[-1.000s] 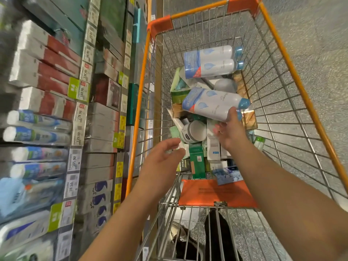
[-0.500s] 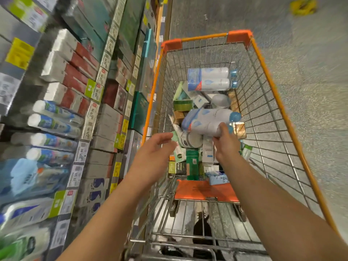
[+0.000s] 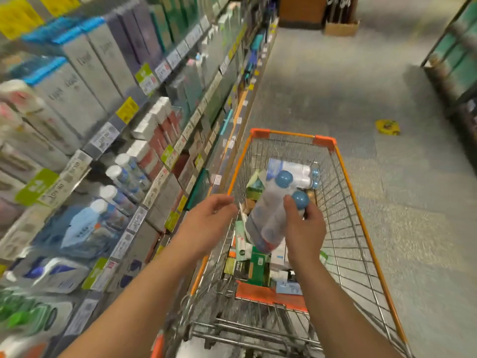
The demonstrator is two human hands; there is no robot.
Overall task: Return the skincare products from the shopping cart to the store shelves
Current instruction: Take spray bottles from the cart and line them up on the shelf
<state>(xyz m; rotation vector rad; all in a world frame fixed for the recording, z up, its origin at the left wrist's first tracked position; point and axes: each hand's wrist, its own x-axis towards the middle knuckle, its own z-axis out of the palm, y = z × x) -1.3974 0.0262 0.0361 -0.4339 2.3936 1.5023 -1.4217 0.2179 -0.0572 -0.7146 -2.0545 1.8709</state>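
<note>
Twin-pack [image 3: 268, 223] in right hand [image 3: 305, 229] above cart [image 3: 361, 200]

Boxes and bottles are piled in the orange wire cart [image 3: 346, 177], which stands on the grey floor [image 3: 322, 81]. Boxed and bottled stock is ranged along the shelves [image 3: 154, 174] at left.

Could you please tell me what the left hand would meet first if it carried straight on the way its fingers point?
Probably the twin pack of white bottles with blue caps held by the right hand; the left hand points at it, though depth is unclear.
</note>
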